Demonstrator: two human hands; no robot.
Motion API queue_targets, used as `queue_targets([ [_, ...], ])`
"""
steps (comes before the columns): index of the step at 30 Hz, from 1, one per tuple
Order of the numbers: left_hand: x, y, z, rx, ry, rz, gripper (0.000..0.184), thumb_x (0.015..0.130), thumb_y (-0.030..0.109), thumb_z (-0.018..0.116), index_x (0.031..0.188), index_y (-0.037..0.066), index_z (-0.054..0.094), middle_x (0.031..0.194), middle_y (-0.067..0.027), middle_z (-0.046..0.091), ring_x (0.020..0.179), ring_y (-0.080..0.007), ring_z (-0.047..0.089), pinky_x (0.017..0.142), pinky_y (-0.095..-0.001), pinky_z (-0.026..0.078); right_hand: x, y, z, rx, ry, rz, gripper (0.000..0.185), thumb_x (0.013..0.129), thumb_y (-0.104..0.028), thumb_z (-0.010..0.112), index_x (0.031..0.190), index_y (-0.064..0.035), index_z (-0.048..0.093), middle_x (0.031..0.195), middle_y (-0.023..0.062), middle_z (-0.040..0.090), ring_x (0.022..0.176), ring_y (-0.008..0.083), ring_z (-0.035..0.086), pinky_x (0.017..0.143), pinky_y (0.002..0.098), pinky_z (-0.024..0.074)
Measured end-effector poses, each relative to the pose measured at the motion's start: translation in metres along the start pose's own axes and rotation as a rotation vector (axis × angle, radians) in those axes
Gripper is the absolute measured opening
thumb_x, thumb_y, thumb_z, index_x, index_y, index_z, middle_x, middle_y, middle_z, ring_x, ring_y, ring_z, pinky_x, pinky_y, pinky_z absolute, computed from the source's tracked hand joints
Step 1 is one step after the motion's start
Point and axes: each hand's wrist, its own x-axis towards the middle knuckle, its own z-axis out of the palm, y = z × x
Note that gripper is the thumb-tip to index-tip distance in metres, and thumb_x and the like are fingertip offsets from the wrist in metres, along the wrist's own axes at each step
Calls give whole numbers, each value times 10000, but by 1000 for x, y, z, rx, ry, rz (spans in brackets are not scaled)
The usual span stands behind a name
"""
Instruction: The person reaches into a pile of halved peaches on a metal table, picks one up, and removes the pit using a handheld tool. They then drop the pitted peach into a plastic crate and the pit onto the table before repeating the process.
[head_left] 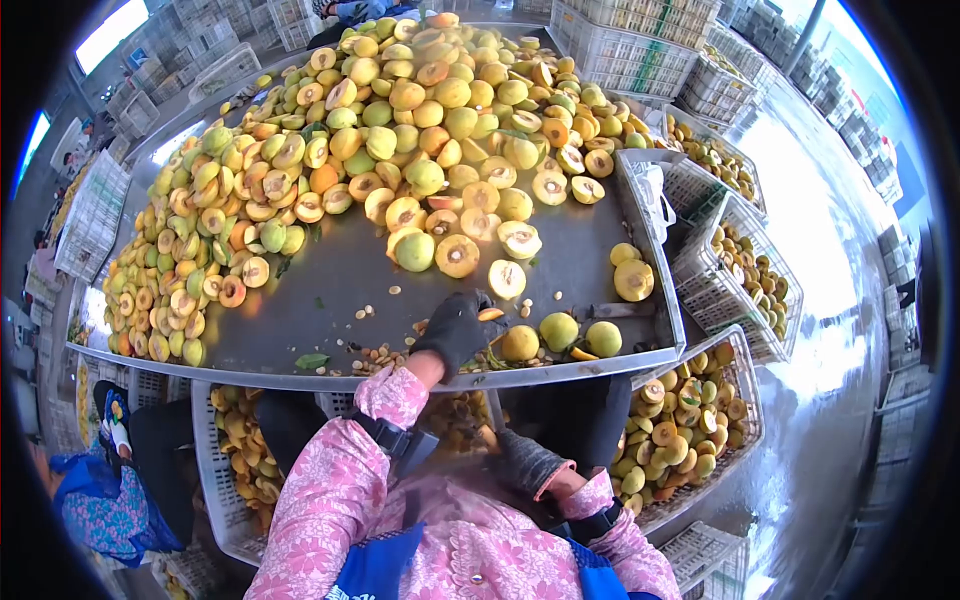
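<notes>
Centrally, over the grey metal table point(350, 262), the dark-gloved left hand point(457, 332) apparently grips an orange fruit slice point(490, 314); outside the table's near edge, the dark-gloved right hand point(533, 464) shows an indeterminable grip.

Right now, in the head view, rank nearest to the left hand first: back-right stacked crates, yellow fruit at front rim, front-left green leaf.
1. Yellow fruit, right of the left hand.
2. Green leaf, left of that hand.
3. Stacked crates, at back right.
</notes>
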Motion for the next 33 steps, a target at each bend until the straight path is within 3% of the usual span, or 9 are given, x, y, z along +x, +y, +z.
queue_targets([
  [4, -18, -8, -3, -597, 16, -230, 296, 752, 251, 695, 874, -9, 624, 778, -96, 642, 746, -222, 613, 695, -333, 483, -3, -18, -6, 169, 31, 87, 307, 820, -243, 611, 951, 20, 522, 703, 212, 593, 640, 348, 604, 574, 428, 445],
  [5, -29, 14, -31, -711, -40, -253, 268, 805, 194, 640, 998, 13, 601, 920, -66, 627, 816, -132, 583, 704, -265, 487, -5, -34, -13, 336, -8, 131, 258, 837, -203, 592, 989, -4, 531, 662, 172, 561, 564, 281, 576, 531, 383, 441],
  [8, -66, 17, -55, -1156, -25, -132, 298, 858, 180, 543, 1088, -9, 559, 1003, -125, 603, 870, -148, 577, 738, -301, 501, -15, -90, -41, 554, -84, 315, 284, 859, -163, 584, 1100, -48, 487, 737, 8, 524, 594, 71, 493, 513, 235, 422],
  [9, -74, 20, -65, -1636, -80, -358, 321, 778, 91, 649, 1075, 6, 562, 1049, -72, 603, 887, -160, 599, 759, -310, 517, -13, -68, -25, 388, 65, 73, 214, 834, -120, 601, 1033, -53, 564, 667, 72, 537, 505, 201, 530, 475, 313, 432],
  [16, -130, 35, -73, -873, 125, 34, 417, 721, 16, 697, 1109, -19, 545, 1031, -84, 646, 935, -145, 611, 881, -279, 468, 1, -91, -16, 75, 92, -275, 204, 788, -77, 615, 969, 7, 576, 786, 114, 575, 699, 222, 588, 578, 318, 461],
  [21, -144, 22, -58, -1312, 112, -102, 380, 947, 219, 397, 1232, -25, 455, 1204, -152, 536, 1104, -229, 528, 969, -370, 428, 4, -126, -13, -38, 90, -145, 253, 812, -121, 605, 1004, 13, 510, 825, 191, 574, 751, 324, 591, 645, 368, 472],
  [25, -152, 23, -53, -1230, 172, -24, 371, 968, 188, 340, 1245, -36, 441, 1215, -156, 523, 1119, -239, 515, 992, -372, 402, 6, -123, -3, 6, 139, -173, 309, 816, -152, 607, 1040, 8, 466, 856, 211, 564, 767, 366, 572, 672, 396, 464],
  [29, -160, 32, -58, -804, 249, 152, 407, 840, 38, 562, 1222, -39, 444, 1159, -164, 569, 1072, -256, 554, 937, -358, 415, 4, -149, -11, -134, -9, -85, 409, 848, -78, 539, 1222, 14, 400, 995, 231, 527, 907, 347, 547, 742, 385, 457],
  [33, -160, 25, -43, -899, 340, 59, 337, 871, 66, 516, 1190, -38, 475, 1121, -169, 586, 1037, -274, 571, 923, -363, 418, 21, -118, 13, -6, 91, -443, 583, 867, 11, 454, 1405, -24, 234, 1167, 228, 460, 1043, 304, 503, 868, 357, 428],
])
